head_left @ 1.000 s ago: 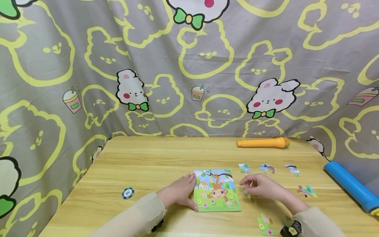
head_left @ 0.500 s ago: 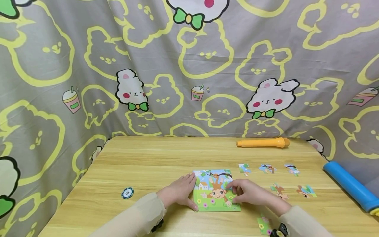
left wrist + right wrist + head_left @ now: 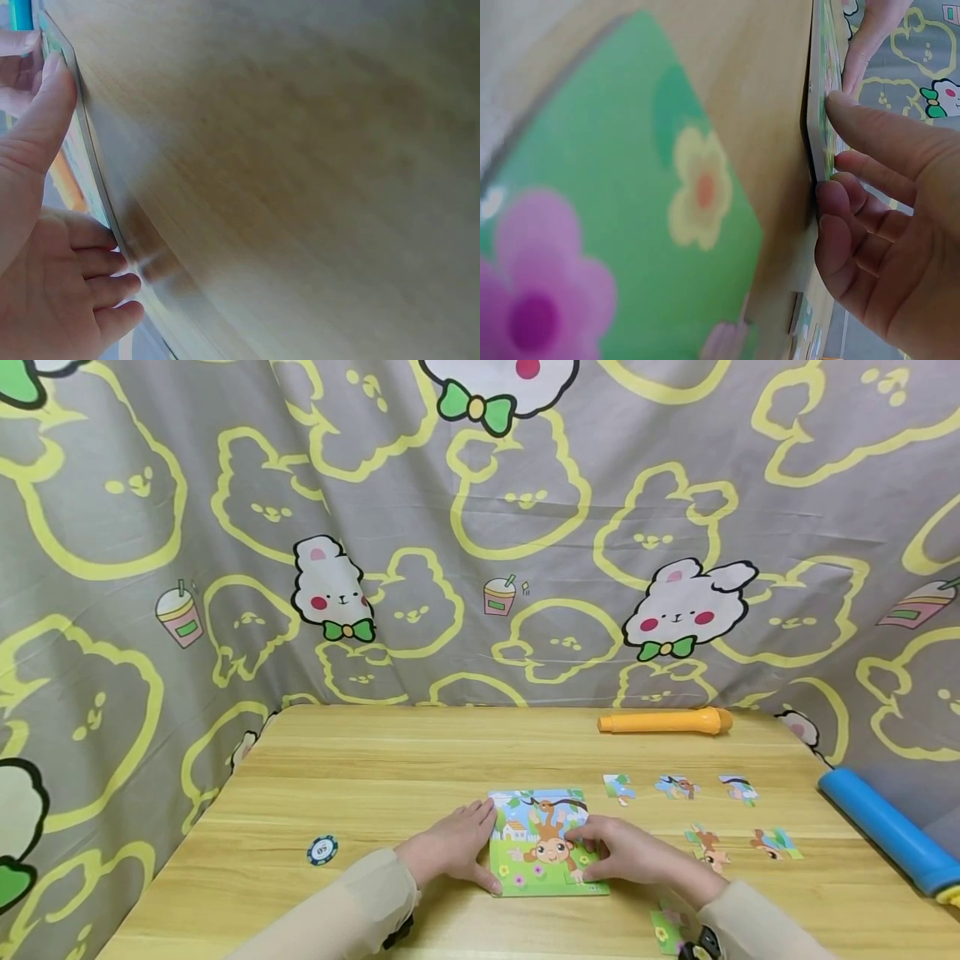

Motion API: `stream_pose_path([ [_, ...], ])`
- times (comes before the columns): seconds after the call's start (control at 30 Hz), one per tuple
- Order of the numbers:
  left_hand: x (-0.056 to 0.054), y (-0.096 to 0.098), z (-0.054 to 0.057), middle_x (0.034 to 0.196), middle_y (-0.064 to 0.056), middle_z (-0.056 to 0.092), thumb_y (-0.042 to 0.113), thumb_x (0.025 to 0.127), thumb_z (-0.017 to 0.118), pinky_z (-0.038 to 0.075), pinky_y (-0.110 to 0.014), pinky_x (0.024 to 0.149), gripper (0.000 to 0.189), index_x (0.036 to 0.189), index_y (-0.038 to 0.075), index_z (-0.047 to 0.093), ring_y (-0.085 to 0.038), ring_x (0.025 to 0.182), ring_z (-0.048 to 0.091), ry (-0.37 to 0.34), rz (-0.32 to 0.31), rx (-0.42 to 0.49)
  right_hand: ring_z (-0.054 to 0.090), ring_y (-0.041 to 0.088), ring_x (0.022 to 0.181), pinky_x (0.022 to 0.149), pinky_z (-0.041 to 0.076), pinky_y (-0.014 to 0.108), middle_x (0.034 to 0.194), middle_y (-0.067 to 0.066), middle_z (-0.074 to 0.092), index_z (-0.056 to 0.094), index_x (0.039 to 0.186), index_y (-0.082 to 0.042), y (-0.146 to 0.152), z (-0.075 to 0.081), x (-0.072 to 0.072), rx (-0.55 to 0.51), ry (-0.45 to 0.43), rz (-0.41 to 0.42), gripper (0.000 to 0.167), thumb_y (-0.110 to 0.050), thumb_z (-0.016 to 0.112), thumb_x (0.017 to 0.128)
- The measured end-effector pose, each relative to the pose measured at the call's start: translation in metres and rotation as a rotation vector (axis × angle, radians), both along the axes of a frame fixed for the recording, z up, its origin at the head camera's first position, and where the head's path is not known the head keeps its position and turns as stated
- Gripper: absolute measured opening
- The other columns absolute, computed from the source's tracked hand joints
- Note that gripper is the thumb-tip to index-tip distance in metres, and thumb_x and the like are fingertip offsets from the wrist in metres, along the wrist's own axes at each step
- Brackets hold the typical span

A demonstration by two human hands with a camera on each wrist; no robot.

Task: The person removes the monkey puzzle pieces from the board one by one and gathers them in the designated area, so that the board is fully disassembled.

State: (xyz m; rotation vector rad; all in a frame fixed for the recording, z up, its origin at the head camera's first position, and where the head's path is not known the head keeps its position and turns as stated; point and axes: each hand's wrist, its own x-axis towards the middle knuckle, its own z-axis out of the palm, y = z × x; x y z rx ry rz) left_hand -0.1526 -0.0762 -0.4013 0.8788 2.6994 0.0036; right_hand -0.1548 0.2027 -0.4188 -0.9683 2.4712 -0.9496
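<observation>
A square jigsaw board (image 3: 525,878) with a monkey picture lies flat on the table. My left hand (image 3: 450,843) rests along its left edge, fingers extended and thumb at the lower corner; the left wrist view shows the palm (image 3: 45,292) against that edge. At the right part of the board my right hand (image 3: 626,852) has its thumb and forefinger close together on the surface, apparently on a jigsaw piece that the hand mostly hides. In the right wrist view the other fingers (image 3: 836,240) curl beside the board's edge (image 3: 815,112).
Loose jigsaw pieces lie to the right, such as a tree piece (image 3: 618,787), a monkey piece (image 3: 776,843) and a flower piece (image 3: 663,935), partly under the right wrist. There are also a poker chip (image 3: 322,850), an orange toy microphone (image 3: 663,721) and a blue tube (image 3: 885,831).
My right hand has moved left from beside the board onto its right part, uncovering a monkey piece behind it. The left hand and the board have stayed put.
</observation>
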Motion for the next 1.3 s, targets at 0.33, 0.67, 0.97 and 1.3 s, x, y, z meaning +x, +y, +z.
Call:
stream_pose_path([
  [0.33,0.001,0.0,0.002,0.149,-0.014,0.022,0.064,0.068,0.064,0.02,-0.035,0.108,0.105,0.143,0.0,0.029,-0.027,0.135,0.02,-0.004,0.0,0.004,0.042,0.009,0.066,0.056,0.038,0.022,0.081,-0.002,0.047,0.059,0.114,-0.005,-0.001,-0.002,-0.001,-0.006,0.026,0.004,0.044,-0.02,0.076,0.076],
  [0.67,0.001,-0.001,0.0,0.149,-0.014,0.022,0.065,0.068,0.064,0.02,-0.035,0.108,0.105,0.143,0.0,0.029,-0.027,0.135,0.02,-0.004,0.0,0.006,0.045,0.011,0.066,0.057,0.042,0.023,0.085,0.001,0.05,0.057,0.106,-0.015,0.001,0.002,-0.001,-0.055,0.044,-0.023,0.03,-0.011,0.072,0.08],
  [0.97,0.0,-0.001,0.001,0.149,-0.014,0.021,0.065,0.068,0.063,0.019,-0.035,0.108,0.106,0.143,0.0,0.028,-0.027,0.136,0.019,-0.005,0.004,0.0,0.048,0.008,0.064,0.056,0.044,0.024,0.08,-0.001,0.055,0.059,0.106,-0.011,0.007,0.002,-0.002,-0.13,-0.017,-0.05,0.022,-0.001,0.061,0.086],
  [1.3,0.001,-0.001,0.001,0.149,-0.014,0.021,0.065,0.068,0.063,0.019,-0.034,0.108,0.105,0.143,0.0,0.029,-0.027,0.136,0.019,-0.002,0.005,-0.007,0.045,0.007,0.061,0.049,0.04,0.021,0.08,0.004,0.055,0.061,0.104,-0.007,0.01,0.002,0.0,-0.181,-0.09,-0.084,0.016,-0.005,0.061,0.088],
])
